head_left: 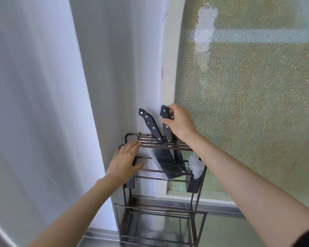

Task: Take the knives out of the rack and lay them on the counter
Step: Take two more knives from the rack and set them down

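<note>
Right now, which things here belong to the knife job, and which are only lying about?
For the job:
- right knife, gripped by right hand
- left knife
- rack, steadied by left hand

Lying about:
- white crumpled thing in the rack's side holder

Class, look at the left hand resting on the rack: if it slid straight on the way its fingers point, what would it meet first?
The left hand points up and right along the rack's top bars. It would probably first meet the nearer knife, at its handle base, though depth is unclear.
</note>
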Demonstrator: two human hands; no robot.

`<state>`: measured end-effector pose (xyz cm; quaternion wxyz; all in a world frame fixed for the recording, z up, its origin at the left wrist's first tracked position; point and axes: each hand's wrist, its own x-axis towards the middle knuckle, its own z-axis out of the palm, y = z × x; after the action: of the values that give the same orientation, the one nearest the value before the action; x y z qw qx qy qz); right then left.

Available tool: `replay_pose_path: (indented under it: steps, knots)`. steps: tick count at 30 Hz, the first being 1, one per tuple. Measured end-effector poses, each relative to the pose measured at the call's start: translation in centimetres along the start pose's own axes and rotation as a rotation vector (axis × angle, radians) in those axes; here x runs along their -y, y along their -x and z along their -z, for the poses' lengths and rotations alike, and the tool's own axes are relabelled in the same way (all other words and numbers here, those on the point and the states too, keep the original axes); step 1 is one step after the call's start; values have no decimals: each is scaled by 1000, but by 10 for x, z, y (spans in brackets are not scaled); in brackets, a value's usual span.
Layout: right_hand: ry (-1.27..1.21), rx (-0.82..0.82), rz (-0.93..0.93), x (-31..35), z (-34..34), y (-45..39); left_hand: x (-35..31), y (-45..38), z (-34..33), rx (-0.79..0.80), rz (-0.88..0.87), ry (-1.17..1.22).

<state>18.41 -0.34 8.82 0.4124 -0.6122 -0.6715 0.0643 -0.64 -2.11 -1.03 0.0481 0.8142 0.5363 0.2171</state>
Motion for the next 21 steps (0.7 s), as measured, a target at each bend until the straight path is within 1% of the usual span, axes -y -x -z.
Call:
replay_pose_path:
  steps: [3, 7, 10, 12, 13, 16, 17, 21]
  knots:
    - [-52, -24, -22, 1, 1, -2, 3, -2, 1, -13, -12, 24]
    - [-159, 10, -52, 2, 6, -2, 5, -5, 4, 8, -18, 49]
    - [-169, 24, -49, 2, 10, -1, 3, -7, 7, -4, -18, 91]
    - [-174, 23, -48, 2, 11, 0, -1, -12, 13, -77, 25, 227]
    - [-174, 24, -47, 2, 11, 0, -5, -16, 18, -115, 73, 336]
    - [-164, 27, -27, 3, 10, 3, -22, -34, 37, -156, 212, 759]
    - [-156, 27, -14, 4, 10, 4, -28, -40, 41, -150, 233, 852]
    - [-175, 54, -10, 0, 9, 9, -44, -62, 51, -159, 272, 958]
